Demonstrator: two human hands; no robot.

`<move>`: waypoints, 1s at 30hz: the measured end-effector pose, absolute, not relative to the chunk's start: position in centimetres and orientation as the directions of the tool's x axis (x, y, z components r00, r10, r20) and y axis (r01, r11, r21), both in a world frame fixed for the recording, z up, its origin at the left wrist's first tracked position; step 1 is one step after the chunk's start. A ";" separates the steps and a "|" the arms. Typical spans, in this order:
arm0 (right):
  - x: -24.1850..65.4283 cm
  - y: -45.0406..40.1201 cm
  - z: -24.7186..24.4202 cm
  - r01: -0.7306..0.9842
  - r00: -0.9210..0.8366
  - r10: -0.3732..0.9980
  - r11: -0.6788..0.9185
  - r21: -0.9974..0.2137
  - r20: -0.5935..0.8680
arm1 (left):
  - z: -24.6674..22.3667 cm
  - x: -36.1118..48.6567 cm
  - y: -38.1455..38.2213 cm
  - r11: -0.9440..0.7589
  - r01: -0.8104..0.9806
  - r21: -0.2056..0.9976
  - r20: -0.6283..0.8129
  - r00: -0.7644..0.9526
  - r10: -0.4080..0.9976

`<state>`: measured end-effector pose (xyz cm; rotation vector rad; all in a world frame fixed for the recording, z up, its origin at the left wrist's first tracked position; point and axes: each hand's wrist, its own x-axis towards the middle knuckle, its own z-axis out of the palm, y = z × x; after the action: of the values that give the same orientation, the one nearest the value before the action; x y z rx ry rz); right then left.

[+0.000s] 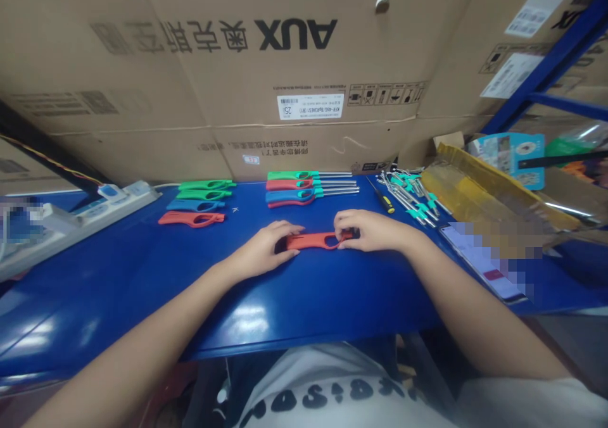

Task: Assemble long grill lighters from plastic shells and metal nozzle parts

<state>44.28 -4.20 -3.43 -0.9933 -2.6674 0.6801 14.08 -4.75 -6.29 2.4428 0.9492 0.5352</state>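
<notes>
An orange-red lighter handle (312,241) lies level on the blue table in front of me. My left hand (272,249) is closed round its left end, thumb on the near side and fingers on the far side. At the other end, just past the finger loop, my right hand (363,230) pinches the handle's tip with bent fingers. Those fingers hide most of the tip, so I cannot tell whether a small part is there. Beyond my hands sits a group of green, red and blue lighters (289,197) with metal tubes pointing right.
Several tubeless handles (197,205) lie in a row at left, near a white power strip (76,225). On the right are a yellow-black screwdriver (384,201), metal tubes with teal triggers (412,194), a phone (479,260) and a taped carton (475,190). A cardboard wall (213,86) bounds the back.
</notes>
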 end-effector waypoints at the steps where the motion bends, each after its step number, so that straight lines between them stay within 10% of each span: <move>1: 44.2 -4.2 -3.5 0.570 -0.744 0.667 0.664 -0.484 0.039 | -6.5 14.3 -4.8 -0.659 0.516 0.547 0.203 0.682 0.702; 30: 42.9 -4.5 -4.2 0.587 -0.703 0.695 0.688 -0.426 0.154 | -7.0 14.5 -4.6 -0.615 0.514 0.598 0.237 0.620 0.748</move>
<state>42.95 -4.53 -4.22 -1.0142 -2.5974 0.5031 14.47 -4.56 -7.05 2.3650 0.9940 0.6538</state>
